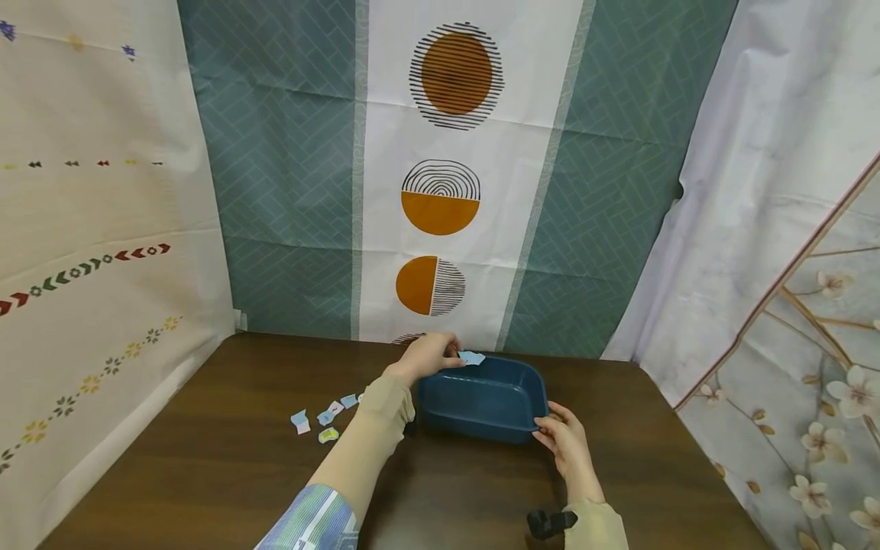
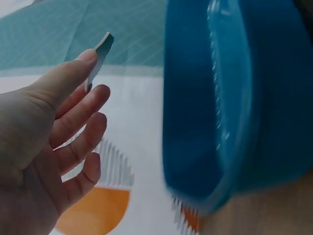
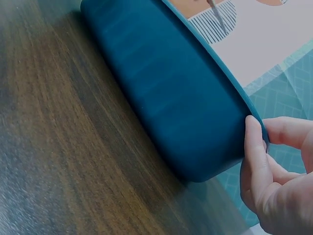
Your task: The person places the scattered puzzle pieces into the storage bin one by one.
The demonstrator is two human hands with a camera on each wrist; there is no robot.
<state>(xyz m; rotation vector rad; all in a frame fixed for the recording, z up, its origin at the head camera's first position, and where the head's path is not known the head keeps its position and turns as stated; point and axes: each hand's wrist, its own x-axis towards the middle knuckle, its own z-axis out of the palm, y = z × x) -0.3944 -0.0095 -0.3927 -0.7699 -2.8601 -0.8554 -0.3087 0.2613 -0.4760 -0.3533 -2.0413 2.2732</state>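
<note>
A dark blue plastic basin [image 1: 474,412] stands on the wooden table, its open side up. Over its back-left rim, my left hand [image 1: 429,356] pinches a small flat light-blue piece [image 1: 471,357], which looks like a jigsaw puzzle piece. Seen from the left wrist, that piece [image 2: 100,56] is edge-on between thumb and index finger, beside the basin [image 2: 279,98]. My right hand [image 1: 564,439] grips the basin's rim at the front right corner. The right wrist view shows that hand [image 3: 279,176] pinching the rim of the basin [image 3: 161,98].
Left of the basin lie several small flat pieces, among them a blue-and-white one [image 1: 300,422] and a yellow-green one [image 1: 328,435]. My left forearm passes close to them. Patterned cloths [image 1: 289,191] hang behind the table [image 1: 227,458] and at both sides.
</note>
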